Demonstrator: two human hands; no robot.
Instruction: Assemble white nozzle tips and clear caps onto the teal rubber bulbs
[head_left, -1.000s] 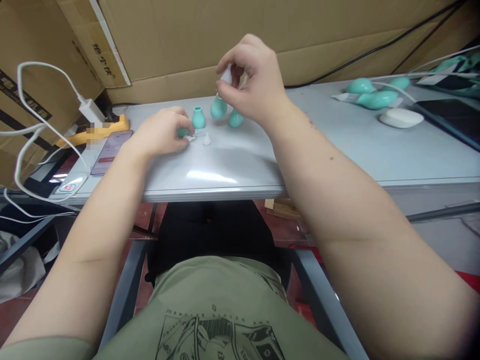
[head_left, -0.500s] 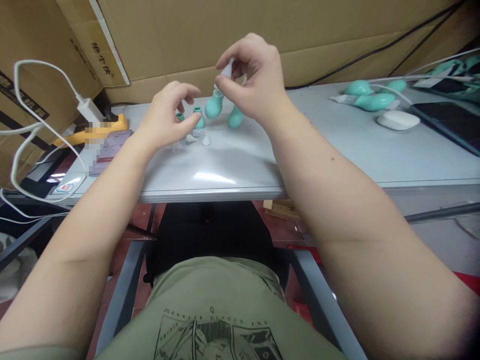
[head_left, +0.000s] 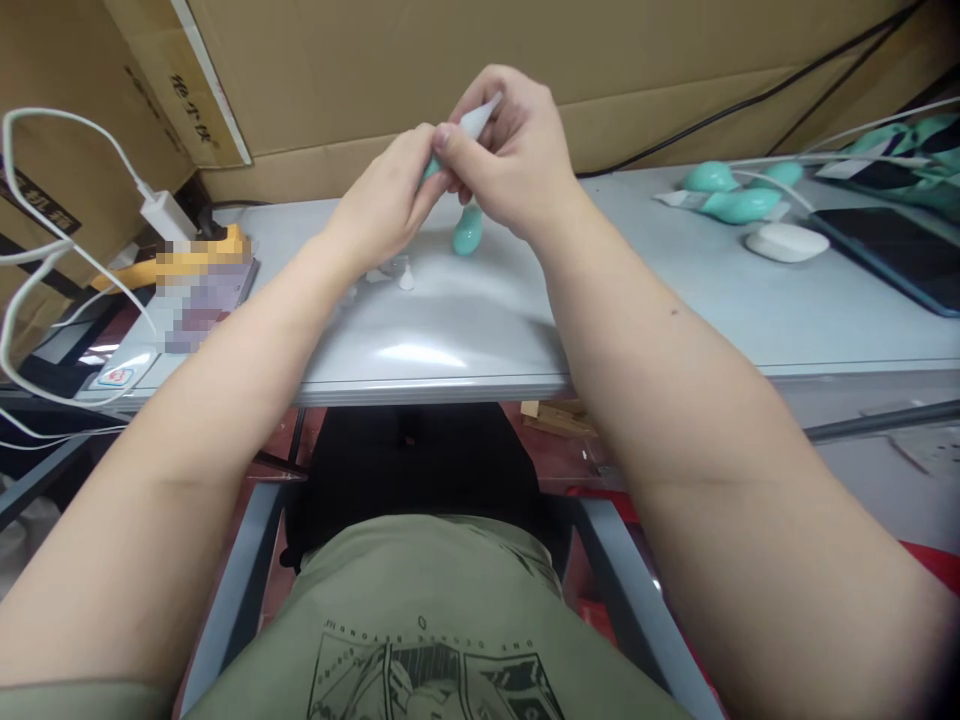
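Observation:
Both hands meet above the far middle of the grey table. My right hand pinches a small white nozzle tip between thumb and fingers. My left hand grips a teal rubber bulb, mostly hidden by its fingers, right against the white tip. Another teal bulb stands on the table just below my right hand. A few small clear and white tips lie on the table under my left hand.
Cardboard boxes wall the back. At left lie a phone, a white charger with cables and a yellow object. At right are more teal bulbs, a white oval case, a dark tablet.
My left hand rose from the table with a teal bulb and came up to my right hand's white tip. The view shifted slightly.

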